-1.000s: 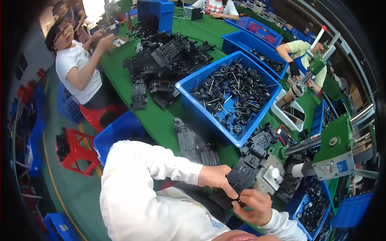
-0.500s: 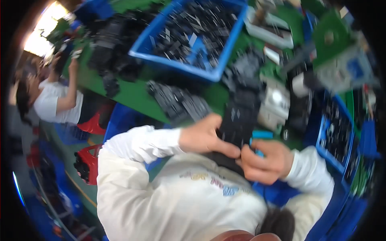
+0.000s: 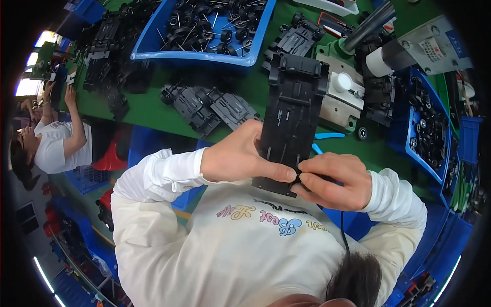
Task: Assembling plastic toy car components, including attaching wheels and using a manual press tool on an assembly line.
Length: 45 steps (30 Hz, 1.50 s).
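Note:
A black plastic toy car chassis (image 3: 294,110) is held up in front of my chest, its long flat face toward me. My left hand (image 3: 238,156) grips its left side, thumb laid across the near end. My right hand (image 3: 335,179) is closed in a pinch at the near right edge, beside the left thumb tip. Between those fingertips shows a bit of a small black part (image 3: 298,177), mostly covered. Light blue tool handles (image 3: 329,135) lie on the table just past my right hand.
Two more chassis (image 3: 225,110) rest on the green table (image 3: 148,115). Behind them stands a blue bin (image 3: 199,58) of wheels and axles. A metal press fixture (image 3: 335,100) stands to the right, near another blue bin (image 3: 413,148) of wheels. Far left, a person (image 3: 61,138) works.
The view has steadied and shifted, so the bin sits higher in it. Both hands remain at the chassis's near end, the right still pinching at its edge.

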Tool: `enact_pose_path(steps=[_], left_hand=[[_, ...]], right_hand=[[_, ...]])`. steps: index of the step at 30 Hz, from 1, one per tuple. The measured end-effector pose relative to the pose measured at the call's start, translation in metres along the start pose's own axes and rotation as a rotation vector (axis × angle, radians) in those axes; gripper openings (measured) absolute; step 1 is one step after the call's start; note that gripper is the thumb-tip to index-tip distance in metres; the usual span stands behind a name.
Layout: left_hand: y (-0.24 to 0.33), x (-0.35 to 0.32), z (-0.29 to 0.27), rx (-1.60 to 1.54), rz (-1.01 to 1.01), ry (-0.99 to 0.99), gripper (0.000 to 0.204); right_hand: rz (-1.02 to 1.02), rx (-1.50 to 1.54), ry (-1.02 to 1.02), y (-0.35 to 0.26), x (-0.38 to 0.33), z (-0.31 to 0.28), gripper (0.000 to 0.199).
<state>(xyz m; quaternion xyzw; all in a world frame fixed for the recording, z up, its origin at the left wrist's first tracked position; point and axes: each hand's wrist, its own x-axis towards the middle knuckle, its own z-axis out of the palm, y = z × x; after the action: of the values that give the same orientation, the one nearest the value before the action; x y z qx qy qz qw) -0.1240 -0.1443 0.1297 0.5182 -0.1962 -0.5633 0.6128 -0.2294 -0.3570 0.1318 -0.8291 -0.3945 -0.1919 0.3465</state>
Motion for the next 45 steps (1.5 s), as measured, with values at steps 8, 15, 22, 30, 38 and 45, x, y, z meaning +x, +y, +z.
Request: enact_pose_path(steps=[8,15,22,30,38,45], left_hand=[[-0.002,-0.001,-0.007,0.023,0.007,-0.047,0.033],[-0.008,-0.003,-0.015,-0.002,-0.032,-0.053,0.034],[-0.018,-0.002,-0.025,-0.009,-0.012,-0.025,0.035],[-0.019,-0.011,-0.030,0.294,0.210,0.235,0.029],[-0.012,-0.014,-0.023,0.738,0.372,0.322,0.033],[-0.005,-0.020,-0.022,0.673,0.290,0.239,0.039]], right_hand=[[-0.042,-0.001,0.015,0.002,0.002,0.005,0.026],[0.287,0.235,0.043,-0.003,0.008,0.006,0.028],[0.338,0.274,0.124,0.003,0.009,0.021,0.029],[0.910,0.755,0.242,-0.001,-0.009,0.038,0.076],[1.283,0.939,-0.026,0.006,0.012,0.037,0.050],[1.383,1.262,-0.279,0.006,0.025,0.027,0.033]])
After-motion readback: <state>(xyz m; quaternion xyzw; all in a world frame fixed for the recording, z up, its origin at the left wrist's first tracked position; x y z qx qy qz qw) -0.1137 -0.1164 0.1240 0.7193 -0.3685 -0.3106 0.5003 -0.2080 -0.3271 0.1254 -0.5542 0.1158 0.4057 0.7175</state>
